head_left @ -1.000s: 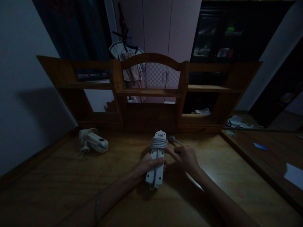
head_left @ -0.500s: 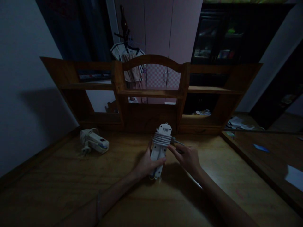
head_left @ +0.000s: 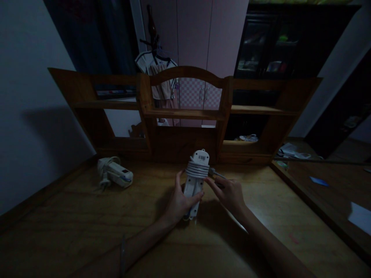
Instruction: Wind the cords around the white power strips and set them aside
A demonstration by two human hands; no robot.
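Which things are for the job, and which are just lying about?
In the job:
- long white plastic power strip, in the left grip
- looped pale-grey cord around it, beside the right grip
- small grey plug

Lying about:
- boxy white corded plastic device
- flat blue card
- flat white sheet

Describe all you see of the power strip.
The power strip is long, white and plastic-looking, with dark holes and a barcode label near its far end. Grey cord wraps it in several turns. It slants over the table, far end rightward; the left hand grips its lower half, the right hand is at the cord's edge.
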